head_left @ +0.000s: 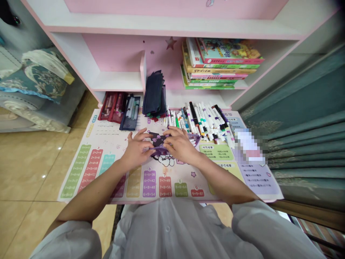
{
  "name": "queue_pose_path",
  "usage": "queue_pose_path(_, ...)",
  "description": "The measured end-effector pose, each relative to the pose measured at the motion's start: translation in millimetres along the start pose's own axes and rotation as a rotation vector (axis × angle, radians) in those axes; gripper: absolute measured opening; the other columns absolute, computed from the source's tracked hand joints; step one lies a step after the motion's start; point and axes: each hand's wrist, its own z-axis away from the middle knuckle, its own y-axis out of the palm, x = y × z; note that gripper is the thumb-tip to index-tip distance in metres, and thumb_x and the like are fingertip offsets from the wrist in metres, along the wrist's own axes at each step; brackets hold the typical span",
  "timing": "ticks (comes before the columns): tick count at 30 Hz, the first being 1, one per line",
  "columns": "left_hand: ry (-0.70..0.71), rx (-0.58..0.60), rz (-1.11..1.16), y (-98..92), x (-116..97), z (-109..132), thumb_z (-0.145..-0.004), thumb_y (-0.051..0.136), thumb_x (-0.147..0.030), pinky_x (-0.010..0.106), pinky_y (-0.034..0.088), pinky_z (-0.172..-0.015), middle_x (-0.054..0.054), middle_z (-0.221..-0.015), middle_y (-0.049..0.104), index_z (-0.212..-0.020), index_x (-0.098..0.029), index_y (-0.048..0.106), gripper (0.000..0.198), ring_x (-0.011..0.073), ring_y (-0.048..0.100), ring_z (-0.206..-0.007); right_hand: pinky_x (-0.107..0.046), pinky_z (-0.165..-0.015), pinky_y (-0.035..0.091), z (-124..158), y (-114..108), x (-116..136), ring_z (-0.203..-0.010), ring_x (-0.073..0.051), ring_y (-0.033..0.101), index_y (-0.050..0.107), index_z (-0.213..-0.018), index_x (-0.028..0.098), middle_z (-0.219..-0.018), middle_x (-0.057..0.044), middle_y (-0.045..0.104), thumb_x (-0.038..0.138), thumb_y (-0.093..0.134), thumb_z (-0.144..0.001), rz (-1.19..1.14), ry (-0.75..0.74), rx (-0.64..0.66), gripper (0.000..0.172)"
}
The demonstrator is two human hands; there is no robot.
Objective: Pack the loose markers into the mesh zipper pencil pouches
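My left hand (136, 149) and right hand (180, 144) are half-closed, fingers pinching the purple pouch (161, 150) over the printed mat (88, 169), just beside the markers (202, 122).

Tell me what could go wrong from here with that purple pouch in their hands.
The purple pouch is gripped between the left hand and right hand, right beside the loose markers, so a sharp tug might knock some out of place. The dark pouches stand in a leaning stack nearby and could tip over if bumped.
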Motion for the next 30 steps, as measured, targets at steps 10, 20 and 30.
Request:
queue_pose_path(10,0.004,-0.004,-0.022,0.2,5.2,-1.0,-0.08,0.072,-0.025,0.071,0.016,-0.113,0.005,-0.123,0.069,-0.071,-0.025,0.072,0.009,0.0362,0.041,-0.142,-0.068,-0.11,0.029,0.2,-5.2,-3.1,-0.14,-0.037,0.04,0.07,-0.076,0.021,-0.128,-0.007,0.064,0.022,0.052,-0.094,0.041,0.023,0.038,0.025)
queue_pose_path(20,-0.025,0.006,-0.019,-1.9,1.5,-1.6,-0.079,0.071,-0.025,0.07,0.017,-0.113,0.005,-0.123,0.069,-0.069,-0.024,0.073,0.009,0.0364,0.041,-0.142,-0.07,-0.111,0.028,-1.2,-8.5,-5.6,-0.139,-0.034,0.042,0.068,-0.073,0.02,-0.127,-0.006,0.066,0.02,0.053,-0.093,0.061,0.051,0.048,0.025)
queue_pose_path(30,-0.022,0.012,-0.021,-2.9,3.2,-2.4,-0.079,0.07,-0.026,0.07,0.016,-0.114,0.005,-0.125,0.068,-0.068,-0.025,0.072,0.011,0.037,0.04,-0.142,-0.074,-0.109,0.029,-0.9,-11.9,-9.8,-0.136,-0.036,0.044,0.069,-0.073,0.021,-0.125,-0.007,0.066,0.022,0.051,-0.094,0.073,0.037,0.068,0.028)
